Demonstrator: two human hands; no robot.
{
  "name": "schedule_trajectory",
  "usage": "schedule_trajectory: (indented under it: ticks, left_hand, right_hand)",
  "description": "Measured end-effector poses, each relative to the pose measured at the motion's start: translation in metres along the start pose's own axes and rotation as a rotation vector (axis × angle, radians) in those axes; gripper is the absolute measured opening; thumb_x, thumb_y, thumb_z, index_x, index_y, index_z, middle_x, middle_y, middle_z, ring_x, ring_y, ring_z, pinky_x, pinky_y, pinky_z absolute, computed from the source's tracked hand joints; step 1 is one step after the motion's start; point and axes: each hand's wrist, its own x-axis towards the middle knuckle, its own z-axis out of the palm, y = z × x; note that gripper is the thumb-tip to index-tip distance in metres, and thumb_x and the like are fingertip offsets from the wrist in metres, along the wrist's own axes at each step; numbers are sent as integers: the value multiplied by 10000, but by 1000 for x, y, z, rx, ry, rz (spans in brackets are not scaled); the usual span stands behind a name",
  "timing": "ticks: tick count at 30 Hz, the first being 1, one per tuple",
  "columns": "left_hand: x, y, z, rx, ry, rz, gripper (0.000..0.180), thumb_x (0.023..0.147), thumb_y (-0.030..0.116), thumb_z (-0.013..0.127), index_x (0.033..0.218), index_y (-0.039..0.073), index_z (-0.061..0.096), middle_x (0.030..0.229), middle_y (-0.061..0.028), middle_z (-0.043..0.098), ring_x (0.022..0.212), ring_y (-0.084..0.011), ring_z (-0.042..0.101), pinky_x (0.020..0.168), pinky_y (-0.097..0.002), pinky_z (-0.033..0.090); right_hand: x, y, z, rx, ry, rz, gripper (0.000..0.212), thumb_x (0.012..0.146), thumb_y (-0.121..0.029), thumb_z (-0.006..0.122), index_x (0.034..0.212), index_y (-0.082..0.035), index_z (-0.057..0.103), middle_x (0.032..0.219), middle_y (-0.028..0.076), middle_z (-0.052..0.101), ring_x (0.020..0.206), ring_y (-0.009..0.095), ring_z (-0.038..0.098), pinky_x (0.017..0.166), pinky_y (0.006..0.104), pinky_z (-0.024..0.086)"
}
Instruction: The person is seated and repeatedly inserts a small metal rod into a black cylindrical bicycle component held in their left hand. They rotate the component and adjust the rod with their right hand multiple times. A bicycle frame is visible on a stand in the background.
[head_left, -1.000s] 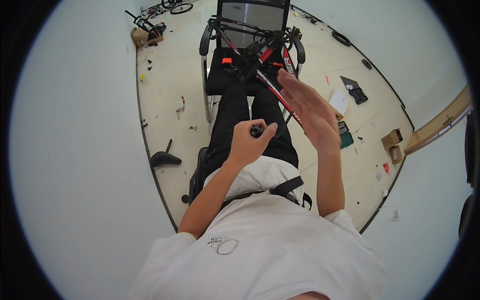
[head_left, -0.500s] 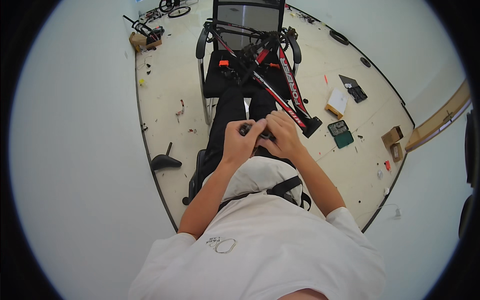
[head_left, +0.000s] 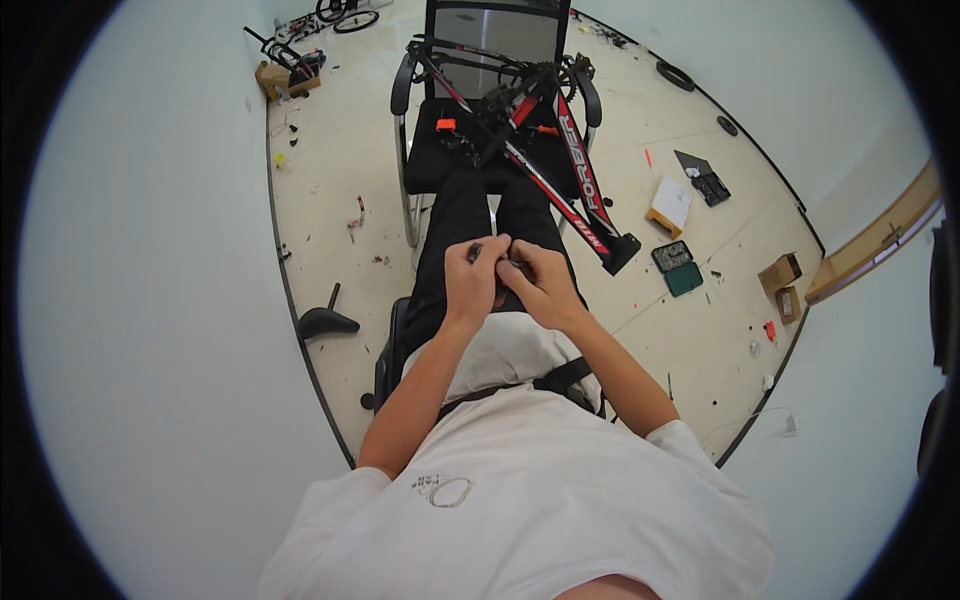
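Note:
Above my lap, my left hand (head_left: 470,287) is closed around a small dark part (head_left: 474,253), most of it hidden by the fingers. My right hand (head_left: 545,287) meets it fingertip to fingertip, its thumb and fingers pinched on the side of the same dark part; what kind of part it is cannot be made out. Just beyond my hands, a red, black and white bicycle frame (head_left: 548,188) lies slanted across a black office chair (head_left: 425,150), its near end reaching to the right of my knees.
An orange item (head_left: 446,125) lies on the chair seat. A bicycle saddle (head_left: 328,321) is on the floor at left. On the right are an opened green case (head_left: 684,279), a white and yellow box (head_left: 670,204), a black tool case (head_left: 711,187) and cardboard boxes (head_left: 780,273).
My right hand has come in toward the left and slightly down, its fingers now closer against the left hand. The dark part shows less between them.

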Motion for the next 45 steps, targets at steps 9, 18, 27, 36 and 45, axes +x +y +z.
schedule_trajectory:
  ticks: [9, 18, 27, 36, 45]
  left_hand:
    - [10, 31, -11, -142, -115, -62, 410, 881, 305, 554, 571, 91, 392, 528, -74, 461, 381, -179, 440, 369, -296, 383]
    - [17, 9, -20, -131, 8, -249, 381, 886, 341, 558, 640, 111, 381, 558, -68, 469, 389, -177, 438, 367, -304, 384]
    - [17, 18, -14, -286, -218, -286, 469, 920, 484, 416, 668, 88, 423, 620, -109, 502, 472, -236, 493, 450, -334, 431]
    - [15, 16, -9, -160, -219, -274, 404, 930, 429, 442, 769, 64, 504, 668, -106, 583, 497, -206, 566, 447, -312, 452]
    - [2, 31, 8, -145, -385, -394, 492, 995, 496, 381, 763, 76, 487, 628, -96, 553, 388, -205, 512, 335, -285, 401]
  right_hand:
    - [2, 18, -33, -41, 273, -181, 312, 870, -171, 620, 1111, 24, 578, 1087, 145, 605, 1008, 251, 584, 905, 346, 445]
    - [-33, 98, 27, 16, -248, 169, 292, 855, -221, 665, 1032, 8, 627, 1002, 175, 599, 935, 316, 604, 834, 353, 491]
    - [-34, 105, -1, -343, -356, 161, 177, 788, -146, 666, 836, 24, 662, 813, 160, 612, 774, 312, 614, 730, 379, 509]
    - [2, 2, -53, 939, -67, 474, 106, 989, -153, 466, 956, -54, 486, 640, -32, 401, 524, 80, 382, 483, 255, 348]
    - [1, -42, -46, 951, 267, 236, 147, 1020, -250, 483, 987, -107, 493, 599, -40, 356, 472, 27, 279, 410, 217, 204]
